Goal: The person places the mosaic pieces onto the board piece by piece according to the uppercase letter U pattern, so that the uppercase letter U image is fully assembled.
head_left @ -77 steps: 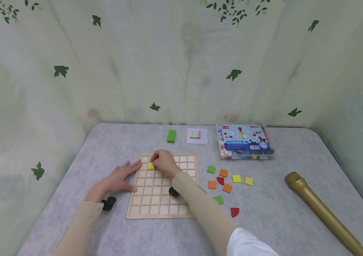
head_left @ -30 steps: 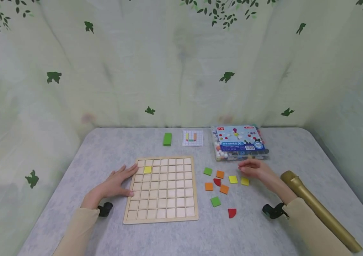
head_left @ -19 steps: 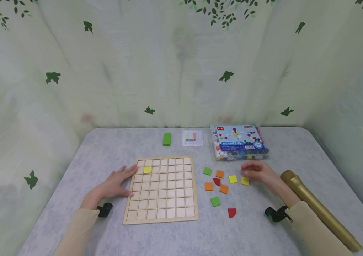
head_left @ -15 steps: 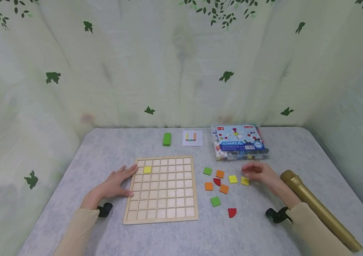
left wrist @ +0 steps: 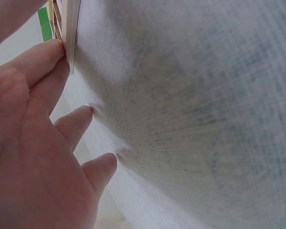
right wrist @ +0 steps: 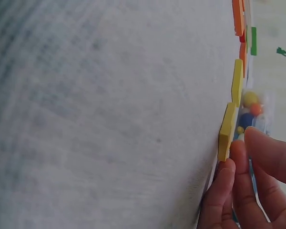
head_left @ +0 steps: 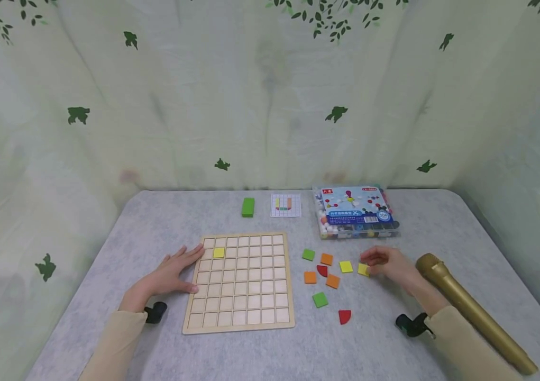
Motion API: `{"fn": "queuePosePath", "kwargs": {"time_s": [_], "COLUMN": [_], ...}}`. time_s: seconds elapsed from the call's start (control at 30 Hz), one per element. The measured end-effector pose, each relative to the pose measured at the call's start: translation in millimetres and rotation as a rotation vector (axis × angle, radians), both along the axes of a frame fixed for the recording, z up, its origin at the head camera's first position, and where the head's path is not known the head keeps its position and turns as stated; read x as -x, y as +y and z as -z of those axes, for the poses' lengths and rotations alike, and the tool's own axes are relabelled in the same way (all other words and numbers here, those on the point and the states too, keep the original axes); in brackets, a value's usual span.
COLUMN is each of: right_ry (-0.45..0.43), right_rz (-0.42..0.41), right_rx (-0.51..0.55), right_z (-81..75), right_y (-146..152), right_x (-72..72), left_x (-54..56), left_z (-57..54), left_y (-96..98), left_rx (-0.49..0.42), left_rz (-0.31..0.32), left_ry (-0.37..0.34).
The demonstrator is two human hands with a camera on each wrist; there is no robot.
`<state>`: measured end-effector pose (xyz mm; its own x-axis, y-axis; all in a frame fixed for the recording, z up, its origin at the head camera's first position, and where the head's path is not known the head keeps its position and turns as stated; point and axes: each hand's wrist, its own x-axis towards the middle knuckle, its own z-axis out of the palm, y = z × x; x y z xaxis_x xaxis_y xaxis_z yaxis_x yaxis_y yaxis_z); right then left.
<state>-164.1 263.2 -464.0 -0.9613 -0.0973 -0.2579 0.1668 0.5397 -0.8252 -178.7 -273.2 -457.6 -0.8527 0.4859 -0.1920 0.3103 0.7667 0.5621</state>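
Observation:
My left hand (head_left: 170, 276) rests at the left edge of a wooden grid board (head_left: 242, 289), its fingers spread; in the left wrist view, fingertips touch the board's side and the table. One yellow square tile (head_left: 219, 253) sits in a cell near the board's upper left. To the right of the board, my right hand (head_left: 392, 269) is low over the table, beside a yellow square tile (head_left: 363, 270). The right wrist view has fingertips close against that tile's near end, the thumb apart from it. Another yellow tile (head_left: 346, 266) lies just to its left.
Orange tiles (head_left: 310, 277), green tiles (head_left: 320, 300) and red quarter-round tiles (head_left: 345, 317) lie right of the board. Behind are a green block (head_left: 248, 207), a pattern card (head_left: 285, 205) and a clear box of beads (head_left: 357, 211). A gold microphone (head_left: 476, 315) lies far right.
The right hand left the board, where a yellow tile stays in its cell, and moved right to the loose tiles. Lately it has lowered slightly toward the rightmost yellow tile. The left hand stays put.

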Motion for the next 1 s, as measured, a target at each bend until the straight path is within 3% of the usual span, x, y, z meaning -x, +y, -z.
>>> {"fn": "queuePosePath", "kwargs": {"time_s": [0.37, 0.7, 1.0], "right_ry": [0.030, 0.039, -0.001], "right_rz": [-0.037, -0.064, -0.095], "right_rx": [-0.123, -0.110, -0.003], "right_z": [1.4, -3.4, -6.0], "right_y": [-8.5, -9.7, -12.4], "right_x": [0.1, -0.4, 6.1], "left_x": [-0.6, -1.1, -0.4], "left_z": [0.2, 0.6, 0.7], "left_y": [-1.4, -1.4, 0.1], "left_rx": [-0.006, -0.015, -0.011], "left_rz": [0.000, -0.004, 0.003], "left_ry": [-0.002, -0.003, 0.001]}}
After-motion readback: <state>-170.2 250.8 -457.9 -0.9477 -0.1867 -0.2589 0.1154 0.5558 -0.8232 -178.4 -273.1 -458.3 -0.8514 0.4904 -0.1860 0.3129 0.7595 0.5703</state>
